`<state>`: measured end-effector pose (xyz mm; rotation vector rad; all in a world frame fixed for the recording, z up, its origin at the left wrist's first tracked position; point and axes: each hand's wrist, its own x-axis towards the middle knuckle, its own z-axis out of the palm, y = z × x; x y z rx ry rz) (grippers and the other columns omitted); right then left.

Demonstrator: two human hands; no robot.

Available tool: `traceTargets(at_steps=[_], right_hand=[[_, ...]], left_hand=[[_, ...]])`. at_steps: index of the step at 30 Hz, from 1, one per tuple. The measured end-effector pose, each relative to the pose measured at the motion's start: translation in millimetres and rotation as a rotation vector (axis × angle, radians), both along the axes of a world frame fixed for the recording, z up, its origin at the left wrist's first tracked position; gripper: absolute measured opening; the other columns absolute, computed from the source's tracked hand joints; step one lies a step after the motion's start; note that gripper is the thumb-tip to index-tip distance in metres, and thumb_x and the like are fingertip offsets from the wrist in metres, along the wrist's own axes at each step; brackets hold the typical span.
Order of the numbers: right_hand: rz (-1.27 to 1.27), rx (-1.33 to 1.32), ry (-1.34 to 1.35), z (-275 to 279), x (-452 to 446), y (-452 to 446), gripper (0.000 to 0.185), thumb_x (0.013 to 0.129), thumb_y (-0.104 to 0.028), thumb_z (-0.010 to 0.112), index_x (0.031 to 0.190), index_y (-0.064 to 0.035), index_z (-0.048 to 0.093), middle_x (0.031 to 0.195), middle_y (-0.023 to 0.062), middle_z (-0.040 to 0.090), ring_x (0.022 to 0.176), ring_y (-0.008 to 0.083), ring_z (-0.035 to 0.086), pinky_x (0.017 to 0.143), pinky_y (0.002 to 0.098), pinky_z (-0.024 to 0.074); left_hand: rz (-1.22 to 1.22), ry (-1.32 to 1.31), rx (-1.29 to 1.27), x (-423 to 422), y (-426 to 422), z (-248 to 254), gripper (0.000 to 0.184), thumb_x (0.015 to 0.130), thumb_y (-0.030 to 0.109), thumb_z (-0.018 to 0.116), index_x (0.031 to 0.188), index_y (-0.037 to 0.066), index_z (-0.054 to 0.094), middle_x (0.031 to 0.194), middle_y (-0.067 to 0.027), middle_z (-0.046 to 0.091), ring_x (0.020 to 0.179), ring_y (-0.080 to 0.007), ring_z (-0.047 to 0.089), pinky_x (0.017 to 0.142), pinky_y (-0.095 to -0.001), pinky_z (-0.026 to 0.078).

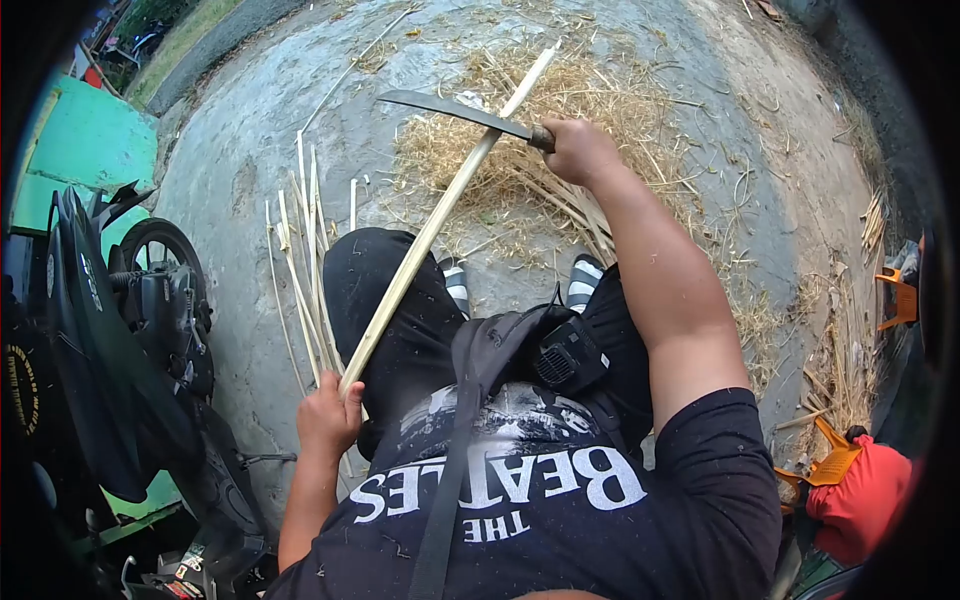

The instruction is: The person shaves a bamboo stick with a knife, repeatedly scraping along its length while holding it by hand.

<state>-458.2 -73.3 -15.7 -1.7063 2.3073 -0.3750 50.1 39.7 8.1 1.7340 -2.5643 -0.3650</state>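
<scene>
My left hand (329,418) is wrapped round the lower end of a long pale wooden strip (425,240), which slants up and to the right across my knee. My right hand (580,152) grips the handle of a curved machete (455,109). Its dark blade lies across the strip near the upper end, with the tip pointing left. Several thin strips (305,270) lean beside my left leg. A heap of curly shavings (570,110) lies on the ground beyond my feet, with more strips (565,200) lying at its near edge.
A black motorbike (120,340) stands at the left beside a green wall (90,135). At the lower right is a person in red (865,500) by an orange chair (835,460). More strips (840,350) and shavings lie along the right side of the concrete ground (240,150).
</scene>
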Motion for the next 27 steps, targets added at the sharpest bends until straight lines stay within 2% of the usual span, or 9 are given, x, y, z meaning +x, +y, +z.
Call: traceTargets(at_steps=[3,7,10,13,16,21,24,25,27], right_hand=[[-0.053,0.039,0.060,10,14,2,0.015,0.089,-0.022,0.068,0.103,-0.0168,0.072,0.104,0.0126,0.075,0.101,0.0325,0.073,0.088,0.0463,0.0582],[0.285,-0.154,0.134,13,37,12,0.008,0.088,-0.022,0.068,0.095,-0.0169,0.069,0.090,0.0086,0.075,0.089,0.0308,0.075,0.081,0.0472,0.0577],[0.407,-0.202,0.256,-1,28,7,0.006,0.089,-0.022,0.068,0.094,-0.0173,0.069,0.085,0.0074,0.075,0.085,0.0312,0.075,0.077,0.0465,0.0579],[-0.320,0.023,-0.052,2,-13,-3,0.018,0.094,-0.025,0.065,0.107,-0.0161,0.072,0.106,0.0140,0.076,0.102,0.0325,0.074,0.088,0.0470,0.0579],[-0.377,-0.050,-0.158,-4,-39,5,0.020,0.093,-0.026,0.064,0.109,-0.0156,0.072,0.106,0.0155,0.076,0.105,0.0335,0.072,0.088,0.0482,0.0576],[-0.018,-0.296,-0.100,-1,-4,2,0.014,0.088,-0.022,0.067,0.100,-0.0150,0.070,0.091,0.0127,0.076,0.087,0.0353,0.074,0.079,0.0493,0.0588],[0.283,-0.215,0.098,19,22,12,0.012,0.087,-0.022,0.069,0.097,-0.0151,0.069,0.089,0.0114,0.076,0.085,0.0343,0.075,0.079,0.0487,0.0589],[0.322,-0.153,0.162,19,22,11,0.014,0.087,-0.021,0.069,0.100,-0.0160,0.071,0.092,0.0135,0.076,0.089,0.0331,0.075,0.082,0.0474,0.0587],[0.084,-0.099,-0.037,-5,1,-3,0.017,0.087,-0.022,0.069,0.103,-0.0164,0.072,0.095,0.0150,0.076,0.093,0.0330,0.074,0.084,0.0472,0.0584]], left_hand=[[0.002,0.011,0.014,-1,0,4,0.043,0.104,0.049,0.056,0.097,0.007,0.056,0.070,-0.0245,0.065,0.068,-0.0502,0.067,0.058,-0.0587,0.050],[-0.006,-0.025,0.026,4,1,-10,0.045,0.104,0.051,0.056,0.095,0.006,0.055,0.070,-0.0252,0.065,0.068,-0.0503,0.066,0.058,-0.0588,0.050],[-0.016,-0.009,0.022,7,-4,-18,0.047,0.104,0.052,0.055,0.093,0.006,0.054,0.069,-0.0251,0.065,0.067,-0.0504,0.066,0.057,-0.0588,0.050],[-0.021,0.009,-0.003,8,-8,-19,0.048,0.104,0.053,0.055,0.092,0.006,0.054,0.068,-0.0248,0.065,0.067,-0.0507,0.066,0.057,-0.0588,0.049],[-0.038,-0.025,-0.011,9,-9,-10,0.048,0.104,0.053,0.055,0.092,0.006,0.053,0.068,-0.0248,0.064,0.067,-0.0510,0.065,0.057,-0.0588,0.049],[-0.036,0.042,0.018,7,-6,-23,0.047,0.103,0.052,0.055,0.093,0.006,0.054,0.069,-0.0257,0.064,0.068,-0.0517,0.065,0.057,-0.0588,0.050],[-0.013,0.073,0.005,0,-4,-27,0.047,0.103,0.052,0.055,0.095,0.006,0.055,0.069,-0.0262,0.064,0.069,-0.0521,0.065,0.058,-0.0590,0.050],[-0.019,0.077,0.002,2,-7,-29,0.047,0.103,0.052,0.056,0.095,0.006,0.055,0.069,-0.0261,0.064,0.069,-0.0520,0.065,0.058,-0.0589,0.050],[-0.022,0.079,0.010,12,-6,-36,0.046,0.104,0.052,0.056,0.096,0.006,0.055,0.070,-0.0258,0.065,0.069,-0.0518,0.066,0.058,-0.0586,0.050]])
